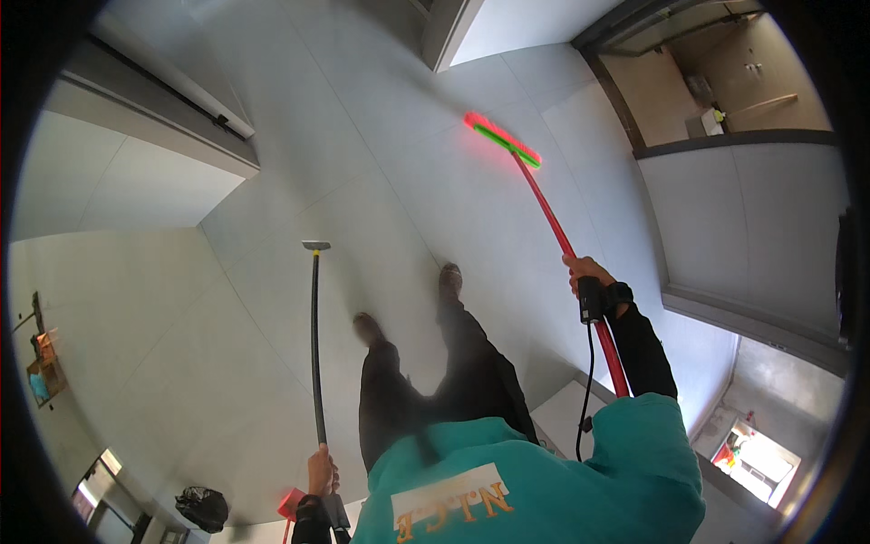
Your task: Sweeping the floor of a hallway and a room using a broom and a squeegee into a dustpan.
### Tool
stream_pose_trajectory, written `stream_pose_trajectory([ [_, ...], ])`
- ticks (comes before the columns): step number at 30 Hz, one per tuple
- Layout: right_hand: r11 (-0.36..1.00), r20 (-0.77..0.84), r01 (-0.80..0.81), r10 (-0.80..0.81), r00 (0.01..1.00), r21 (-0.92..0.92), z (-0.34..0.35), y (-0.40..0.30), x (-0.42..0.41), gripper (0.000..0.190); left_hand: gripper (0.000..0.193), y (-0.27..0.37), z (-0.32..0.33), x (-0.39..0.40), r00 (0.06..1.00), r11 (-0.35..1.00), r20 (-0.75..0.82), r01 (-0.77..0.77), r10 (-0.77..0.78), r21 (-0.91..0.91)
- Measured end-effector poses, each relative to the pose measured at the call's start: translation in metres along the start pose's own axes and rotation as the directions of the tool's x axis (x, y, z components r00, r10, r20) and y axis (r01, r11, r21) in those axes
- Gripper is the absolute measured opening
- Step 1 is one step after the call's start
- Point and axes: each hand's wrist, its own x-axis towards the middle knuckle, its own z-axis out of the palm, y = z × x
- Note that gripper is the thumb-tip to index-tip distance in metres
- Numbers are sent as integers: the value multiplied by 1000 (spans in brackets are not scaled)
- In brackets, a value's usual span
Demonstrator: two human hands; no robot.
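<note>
My left hand (pixel 322 470) grips the lower part of a long black pole (pixel 316 340). A floor scraper head (pixel 316 245) with a flat metal blade sits at the pole's far end, a yellow piece at the joint. In my right hand (pixel 586 272) is the red handle (pixel 547 202) of a broom, which runs back beside my forearm. Its green head (pixel 491 137) with bright pink bristles is over the pale tiled floor ahead and to the right. Whether the broom and scraper heads touch the floor I cannot tell.
Large pale tiles (pixel 380 224) cover the floor. A wall corner (pixel 224 197) juts in at the left, a door frame (pixel 452 34) ahead. A black plastic bag (pixel 202 508) and a red dustpan (pixel 291 503) are at lower left. A cable (pixel 588 381) hangs by my right wrist.
</note>
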Motion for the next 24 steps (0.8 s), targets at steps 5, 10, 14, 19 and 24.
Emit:
stream_pose_trajectory([
  [5, 642, 610, 766, -610, 505, 9, 20, 72, -40, 22, 41, -14, -17, 20, 998, 995, 23, -60, 62, -78],
  [10, 994, 703, -18, 91, 705, -111, 114, 78, -131, 15, 40, -20, -30, 26, 999, 976, 16, -36, 40, -215],
  [14, 875, 547, -470, 453, 705, -118, 152, 38, -169, 20, 42, -28, -34, 28, 997, 963, -61, -68, 54, -262],
  [19, 904, 517, -407, 414, 749, -134, 141, 26, -176, 15, 43, -44, -38, 36, 997, 939, -44, -74, 63, -337],
  [24, 876, 235, -481, 464, 854, 19, 81, 41, -146, 22, 44, -47, -34, 36, 991, 938, -16, -131, 132, -321],
])
